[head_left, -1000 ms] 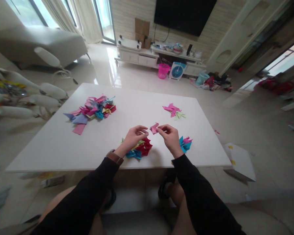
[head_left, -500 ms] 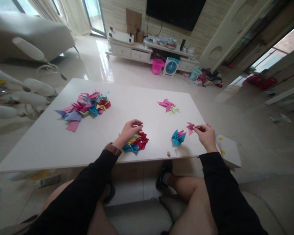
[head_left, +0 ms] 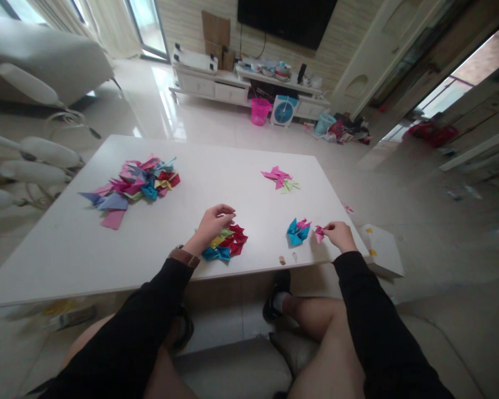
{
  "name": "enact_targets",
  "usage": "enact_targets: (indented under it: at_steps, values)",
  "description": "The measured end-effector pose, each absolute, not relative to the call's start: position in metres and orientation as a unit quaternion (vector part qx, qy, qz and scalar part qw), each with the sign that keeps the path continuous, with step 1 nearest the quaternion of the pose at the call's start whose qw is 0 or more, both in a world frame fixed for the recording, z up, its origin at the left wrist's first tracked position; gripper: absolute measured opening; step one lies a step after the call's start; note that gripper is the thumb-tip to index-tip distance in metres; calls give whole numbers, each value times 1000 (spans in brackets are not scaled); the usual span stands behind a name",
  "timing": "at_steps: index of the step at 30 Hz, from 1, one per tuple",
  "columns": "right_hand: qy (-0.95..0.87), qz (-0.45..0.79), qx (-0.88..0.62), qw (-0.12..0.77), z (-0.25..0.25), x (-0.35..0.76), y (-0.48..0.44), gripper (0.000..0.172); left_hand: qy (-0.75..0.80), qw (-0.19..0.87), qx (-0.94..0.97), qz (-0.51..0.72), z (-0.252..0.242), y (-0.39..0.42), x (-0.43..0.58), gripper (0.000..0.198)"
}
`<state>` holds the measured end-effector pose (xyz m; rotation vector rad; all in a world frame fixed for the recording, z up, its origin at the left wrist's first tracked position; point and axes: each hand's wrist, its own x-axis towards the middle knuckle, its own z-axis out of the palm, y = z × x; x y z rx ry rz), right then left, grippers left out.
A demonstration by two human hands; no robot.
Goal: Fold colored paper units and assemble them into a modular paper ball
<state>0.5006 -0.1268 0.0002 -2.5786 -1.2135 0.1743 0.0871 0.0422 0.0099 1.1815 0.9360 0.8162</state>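
Note:
My right hand (head_left: 340, 236) pinches a small pink origami piece (head_left: 319, 234) by its right side, at the right part of the white table (head_left: 178, 238). Just left of it lies a blue folded paper piece (head_left: 297, 233) with pink folded paper (head_left: 303, 224) against it. My left hand (head_left: 214, 223) hovers with loosely bent fingers over a cluster of folded papers: red pieces (head_left: 238, 239), a yellow one (head_left: 221, 238) and a blue one (head_left: 217, 254). Nothing shows between its fingers, and it partly covers the cluster.
A large heap of coloured origami (head_left: 137, 183) lies at the table's far left. Toward the back right are a pink folded piece (head_left: 276, 176) and a pale green one (head_left: 290, 186). Two tiny items, one brown (head_left: 281, 260), lie near the front edge. A white box (head_left: 382, 250) stands beyond the right edge.
My right hand has brought the pink origami piece down and toward me, closer to the blue one. My left hand keeps its place over the cluster. The whole view has shifted slightly.

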Motion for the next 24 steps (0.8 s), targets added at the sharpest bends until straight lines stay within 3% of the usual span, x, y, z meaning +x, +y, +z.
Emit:
enact_targets:
  at_steps: [20,24]
  values:
    - [-440,83,-887,113,-15,498,-124,17,413,657,517,362,9,43,87,26]
    - [-473,26,-874,109,-1,492,-123,28,413,653,520,362,6,43,87,24]
